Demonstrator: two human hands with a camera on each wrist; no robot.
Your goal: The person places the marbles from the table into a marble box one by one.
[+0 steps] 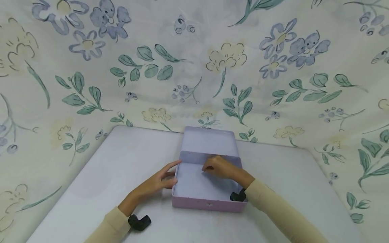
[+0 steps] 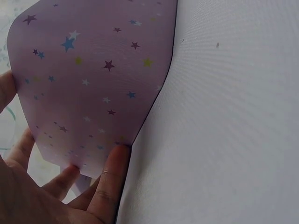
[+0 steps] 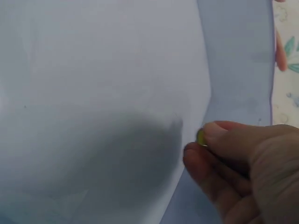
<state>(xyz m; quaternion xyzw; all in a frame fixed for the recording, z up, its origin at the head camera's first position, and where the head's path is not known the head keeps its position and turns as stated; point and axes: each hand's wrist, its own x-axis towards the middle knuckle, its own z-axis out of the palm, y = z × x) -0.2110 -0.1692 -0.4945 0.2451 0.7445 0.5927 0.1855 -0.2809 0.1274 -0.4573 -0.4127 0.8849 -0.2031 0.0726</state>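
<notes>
A pink-lilac box (image 1: 194, 203) stands with its hinged lid (image 1: 209, 141) tipped back, and its pale inner floor shows. Against its left wall rests my left hand (image 1: 156, 182), fingers spread and fairly straight. The left wrist view shows those fingertips touching the box's star-printed outer side (image 2: 93, 70). My right hand (image 1: 220, 167) is over the inside of the box, toward the back. Between its thumb and finger it pinches a small yellow-green rounded piece (image 3: 201, 136), mostly covered by the fingertips.
The box stands on a white table (image 1: 127, 158), with a flower-patterned cloth (image 1: 194, 84) hanging behind and at the sides. Black camera mounts (image 1: 139, 222) stick out by both wrists; the right one overlaps the box's front right corner in the head view.
</notes>
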